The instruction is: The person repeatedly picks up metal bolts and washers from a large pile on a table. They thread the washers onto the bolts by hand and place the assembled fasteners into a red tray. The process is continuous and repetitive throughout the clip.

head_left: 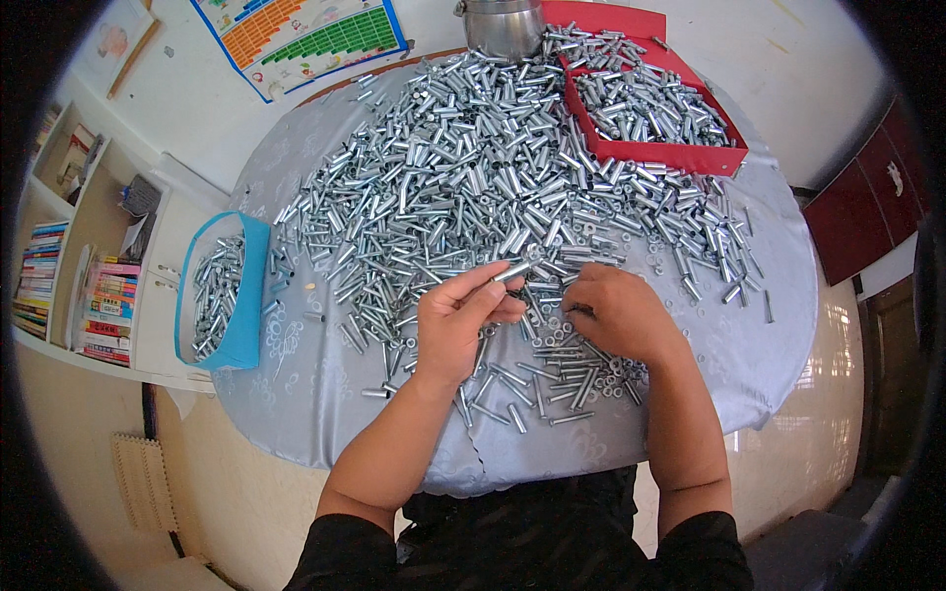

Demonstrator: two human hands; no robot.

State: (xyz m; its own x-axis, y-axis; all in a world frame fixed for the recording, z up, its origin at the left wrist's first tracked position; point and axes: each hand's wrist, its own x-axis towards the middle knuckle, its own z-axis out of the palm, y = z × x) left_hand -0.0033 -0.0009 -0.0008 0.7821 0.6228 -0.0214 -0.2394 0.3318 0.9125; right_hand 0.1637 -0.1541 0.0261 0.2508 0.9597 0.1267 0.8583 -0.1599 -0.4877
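Note:
My left hand [458,320] is raised a little over the table and pinches a short silver metal sleeve [512,270] between thumb and fingertips. My right hand [616,310] rests knuckles-up on the cloth just right of it, fingers curled down among small washers [621,374] and thin bolts [552,379]; what those fingers hold is hidden. A large heap of silver metal sleeves [483,167] covers the far half of the round table. The table wears a pale grey cloth [325,394].
A blue box [251,295] part-filled with metal pieces hangs at the table's left edge. A red tray [690,153] of sleeves sits at the back right, a steel pot [503,25] behind the heap. Bookshelves [79,276] stand at far left, a dark red cabinet [867,207] at right.

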